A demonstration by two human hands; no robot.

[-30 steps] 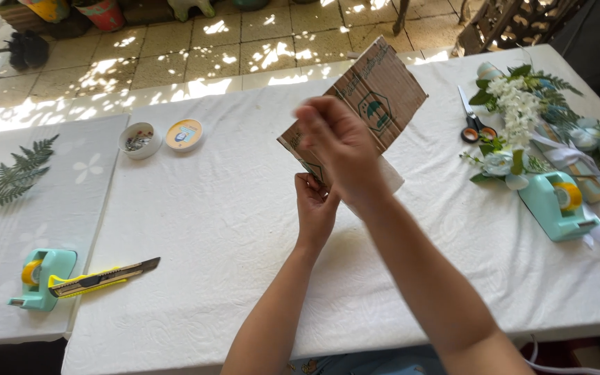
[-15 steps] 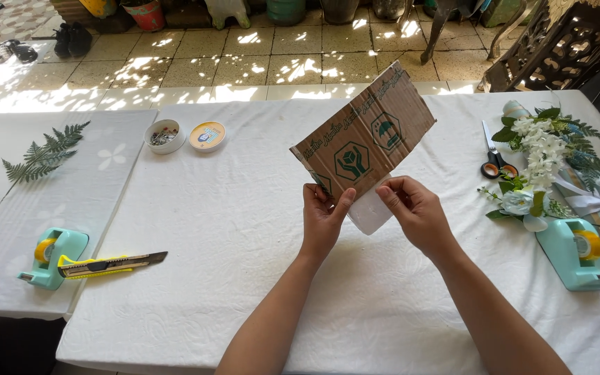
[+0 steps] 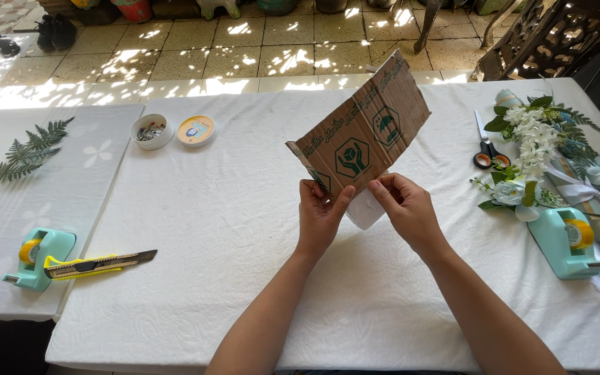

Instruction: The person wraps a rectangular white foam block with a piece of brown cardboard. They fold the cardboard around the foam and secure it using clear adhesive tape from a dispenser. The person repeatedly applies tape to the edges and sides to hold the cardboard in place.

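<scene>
A brown cardboard piece (image 3: 366,128) with green printed symbols is held upright and tilted above the white table (image 3: 230,229). My left hand (image 3: 319,215) grips its lower left corner. My right hand (image 3: 405,208) pinches its lower edge, where a small white paper (image 3: 365,208) hangs down behind my fingers. Both hands are close together over the middle of the table.
A yellow utility knife (image 3: 98,264) and a mint tape dispenser (image 3: 36,258) lie at the left. Another mint tape dispenser (image 3: 569,242), scissors (image 3: 486,149) and white flowers with leaves (image 3: 536,139) sit at the right. A small bowl (image 3: 151,130), a round tin (image 3: 196,130) and a fern (image 3: 26,149) lie at the back left.
My right hand came down from the top of the cardboard to its lower edge. The cardboard has stayed upright between both hands, and the view has drawn slightly closer.
</scene>
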